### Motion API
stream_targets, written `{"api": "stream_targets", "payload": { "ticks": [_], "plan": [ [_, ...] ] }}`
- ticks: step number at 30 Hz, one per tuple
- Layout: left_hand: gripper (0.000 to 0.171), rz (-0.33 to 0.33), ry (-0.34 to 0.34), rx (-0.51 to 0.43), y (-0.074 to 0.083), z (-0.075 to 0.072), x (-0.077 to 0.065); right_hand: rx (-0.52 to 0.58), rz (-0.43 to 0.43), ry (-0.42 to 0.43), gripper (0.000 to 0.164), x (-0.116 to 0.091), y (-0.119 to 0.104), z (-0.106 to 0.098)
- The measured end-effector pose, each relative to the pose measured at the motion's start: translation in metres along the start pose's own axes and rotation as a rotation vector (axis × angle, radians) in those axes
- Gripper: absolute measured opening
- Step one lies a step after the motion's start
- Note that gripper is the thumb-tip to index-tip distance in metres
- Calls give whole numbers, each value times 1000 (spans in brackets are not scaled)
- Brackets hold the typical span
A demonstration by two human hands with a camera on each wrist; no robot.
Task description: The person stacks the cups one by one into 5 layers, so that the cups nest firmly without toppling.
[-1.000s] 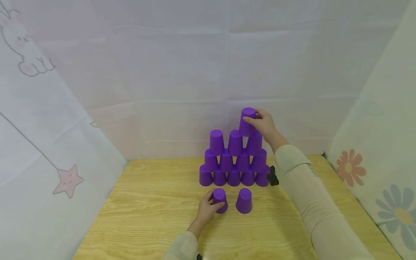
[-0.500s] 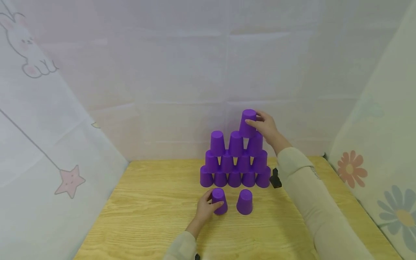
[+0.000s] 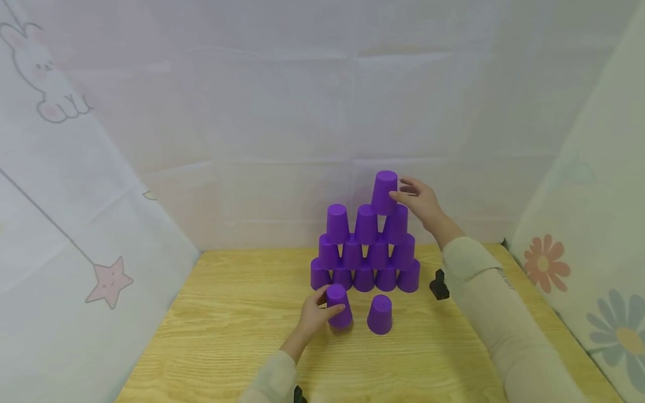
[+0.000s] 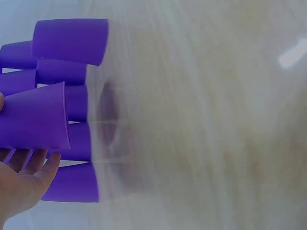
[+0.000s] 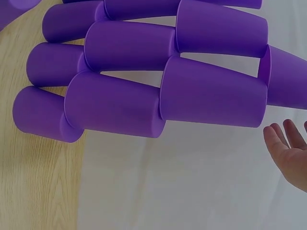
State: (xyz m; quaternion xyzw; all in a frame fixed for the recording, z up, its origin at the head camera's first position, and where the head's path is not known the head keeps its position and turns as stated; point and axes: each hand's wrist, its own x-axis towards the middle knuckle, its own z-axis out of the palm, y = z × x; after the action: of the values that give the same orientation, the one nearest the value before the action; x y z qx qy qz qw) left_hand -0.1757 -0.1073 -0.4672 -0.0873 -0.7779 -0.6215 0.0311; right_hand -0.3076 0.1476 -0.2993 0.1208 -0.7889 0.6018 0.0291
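Purple cups, all upside down, form a stepped stack in the head view, with a bottom row (image 3: 364, 278), a second row (image 3: 351, 256) and a third row (image 3: 366, 225). One top cup (image 3: 384, 193) stands on the third row's right side. Beside it is my right hand (image 3: 423, 204), fingers spread; in the right wrist view a gap separates them from that cup (image 5: 290, 81). My left hand (image 3: 313, 314) grips a purple cup (image 3: 337, 308) between thumb and fingers, slightly above the table in front of the stack. The left wrist view shows this held cup (image 4: 33, 120) too.
Another upside-down purple cup (image 3: 380, 315) stands on the wooden table (image 3: 232, 319), right of the held one. A small black object (image 3: 439, 285) is near the right sleeve. A pale sheet (image 3: 272, 123) hangs behind the stack.
My right hand has let go of the top cup and drawn back to the right. My left hand has raised its cup a little off the table.
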Motion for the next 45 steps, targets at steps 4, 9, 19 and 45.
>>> {"api": "stream_targets", "payload": {
  "ticks": [4,9,19,45],
  "plan": [
    [47,32,-29,21,11,-6,6,-17,-21,12,65,-5,3,-5],
    [47,77,-65,20,27,-11,13,-26,-42,21,63,-12,8,-13],
    [45,93,-126,-2,56,-23,24,20,-43,17,60,-31,26,-27],
    [43,185,-168,41,98,-42,75,73,44,-19,60,-87,103,-9]
  ]
}}
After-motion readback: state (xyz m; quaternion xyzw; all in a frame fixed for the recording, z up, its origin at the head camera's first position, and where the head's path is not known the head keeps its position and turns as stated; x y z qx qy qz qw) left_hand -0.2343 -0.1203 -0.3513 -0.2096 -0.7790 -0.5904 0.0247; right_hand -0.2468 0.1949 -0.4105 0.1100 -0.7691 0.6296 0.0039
